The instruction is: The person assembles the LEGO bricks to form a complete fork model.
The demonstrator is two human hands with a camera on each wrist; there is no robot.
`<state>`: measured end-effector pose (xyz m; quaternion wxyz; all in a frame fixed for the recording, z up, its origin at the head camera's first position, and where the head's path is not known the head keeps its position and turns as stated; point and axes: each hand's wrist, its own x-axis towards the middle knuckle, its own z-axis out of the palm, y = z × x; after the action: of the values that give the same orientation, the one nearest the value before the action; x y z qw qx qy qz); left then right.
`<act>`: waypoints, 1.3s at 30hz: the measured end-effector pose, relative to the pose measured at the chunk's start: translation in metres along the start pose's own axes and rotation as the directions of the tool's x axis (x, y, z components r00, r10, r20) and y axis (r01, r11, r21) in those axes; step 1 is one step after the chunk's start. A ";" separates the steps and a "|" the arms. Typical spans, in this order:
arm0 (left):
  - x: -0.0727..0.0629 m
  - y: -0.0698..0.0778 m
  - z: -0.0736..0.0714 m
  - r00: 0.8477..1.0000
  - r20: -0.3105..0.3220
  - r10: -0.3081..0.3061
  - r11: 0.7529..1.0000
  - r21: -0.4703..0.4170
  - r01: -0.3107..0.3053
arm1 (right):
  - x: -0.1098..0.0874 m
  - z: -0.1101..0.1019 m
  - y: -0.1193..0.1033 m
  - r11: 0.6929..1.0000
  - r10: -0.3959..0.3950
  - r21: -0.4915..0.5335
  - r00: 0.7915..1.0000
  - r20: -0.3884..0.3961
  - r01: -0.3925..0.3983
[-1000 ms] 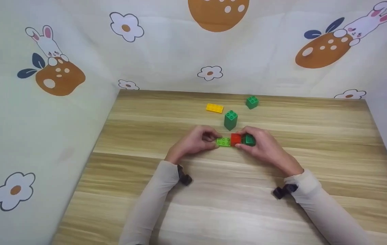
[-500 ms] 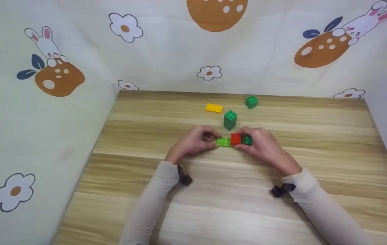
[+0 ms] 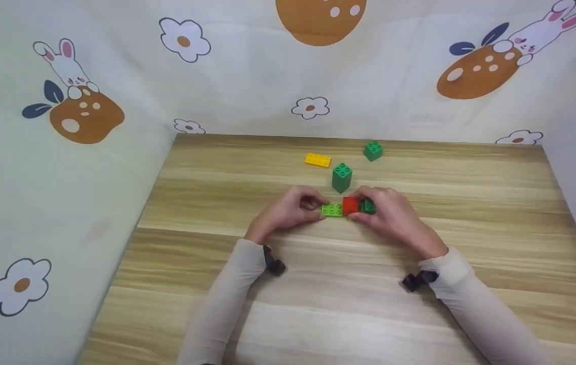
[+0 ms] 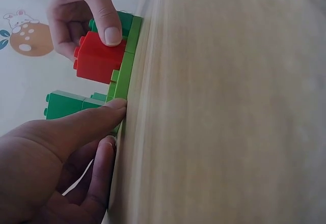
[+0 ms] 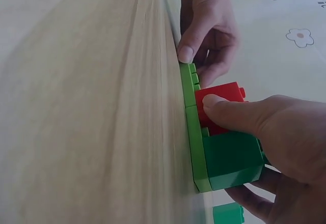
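Note:
Two light green plates (image 3: 332, 210) lie end to end on the table, and the seam between them shows in both wrist views. A red brick (image 3: 350, 205) sits on them across that seam. A dark green brick (image 5: 234, 158) stands on the right end, partly covered by the right hand in the head view. My left hand (image 3: 293, 208) pinches the left plate's free end between thumb and fingers. With the thumb on its near side, my right hand (image 3: 389, 213) grips the red brick; the fingers behind it are mostly hidden.
Just behind the hands stands a tall green block (image 3: 342, 178). Farther back are a yellow plate (image 3: 317, 160) and a small green brick (image 3: 373, 151). A patterned cloth (image 3: 247, 76) borders the table's (image 3: 318, 294) far edge.
My right hand has shifted slightly left, covering more of the dark green brick. My left hand and the bricks have stayed nearly still, and the head view has moved a little.

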<state>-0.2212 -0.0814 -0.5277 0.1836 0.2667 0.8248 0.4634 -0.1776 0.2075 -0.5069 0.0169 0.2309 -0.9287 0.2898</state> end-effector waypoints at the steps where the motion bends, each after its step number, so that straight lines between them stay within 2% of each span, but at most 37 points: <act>1: 0.000 -0.001 0.001 1.000 -0.001 -0.001 1.000 0.003 0.001 | 0.000 0.000 0.001 1.000 0.001 -0.002 1.000 0.001 -0.001; 6: 0.001 -0.002 0.002 1.000 -0.006 -0.004 1.000 0.010 0.004 | -0.001 -0.001 0.003 1.000 -0.003 -0.005 1.000 0.011 0.003; 9: 0.002 -0.001 0.003 1.000 -0.001 -0.009 1.000 0.008 0.009 | -0.002 -0.003 0.005 1.000 0.019 0.022 1.000 0.018 -0.019; 13: 0.003 0.001 0.003 1.000 0.007 -0.014 1.000 -0.001 0.014 | -0.001 -0.009 0.007 0.992 0.060 0.108 0.998 0.013 -0.061; 21: 0.002 0.000 0.000 1.000 -0.009 -0.014 1.000 0.019 0.014 | 0.007 -0.023 0.019 0.959 0.088 0.274 0.995 -0.045 -0.073; 30: 0.000 0.001 0.000 1.000 -0.009 -0.020 1.000 0.018 0.020 | 0.011 -0.032 0.039 0.943 0.162 0.307 0.982 -0.096 -0.126; 39: 0.000 0.000 -0.001 1.000 -0.008 -0.017 1.000 0.016 0.017 | 0.017 -0.032 0.055 0.934 0.200 0.331 0.964 -0.174 -0.134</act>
<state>-0.2217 -0.0815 -0.5273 0.1821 0.2592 0.8314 0.4565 -0.2199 0.2579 -0.5066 0.0505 0.1193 -0.8797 0.4575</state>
